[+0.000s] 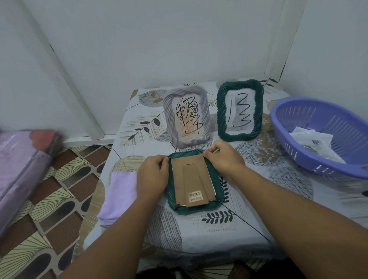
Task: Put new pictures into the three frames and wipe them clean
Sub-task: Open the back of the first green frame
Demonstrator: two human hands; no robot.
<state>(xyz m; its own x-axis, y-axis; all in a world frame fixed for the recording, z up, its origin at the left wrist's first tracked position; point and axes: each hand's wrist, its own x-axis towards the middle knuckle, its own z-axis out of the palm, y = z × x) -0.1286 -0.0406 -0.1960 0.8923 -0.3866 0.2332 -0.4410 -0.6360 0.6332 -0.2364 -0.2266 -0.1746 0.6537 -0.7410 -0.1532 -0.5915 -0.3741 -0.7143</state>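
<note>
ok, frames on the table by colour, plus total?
Green: 2, one standing, one face-down under the left hand and right hand
Grey: 1, standing
Total: 3

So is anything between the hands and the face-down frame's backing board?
Nothing visible. The left hand and right hand already rest on the top corners of the face-down green frame, its cardboard backing exposed.
</note>
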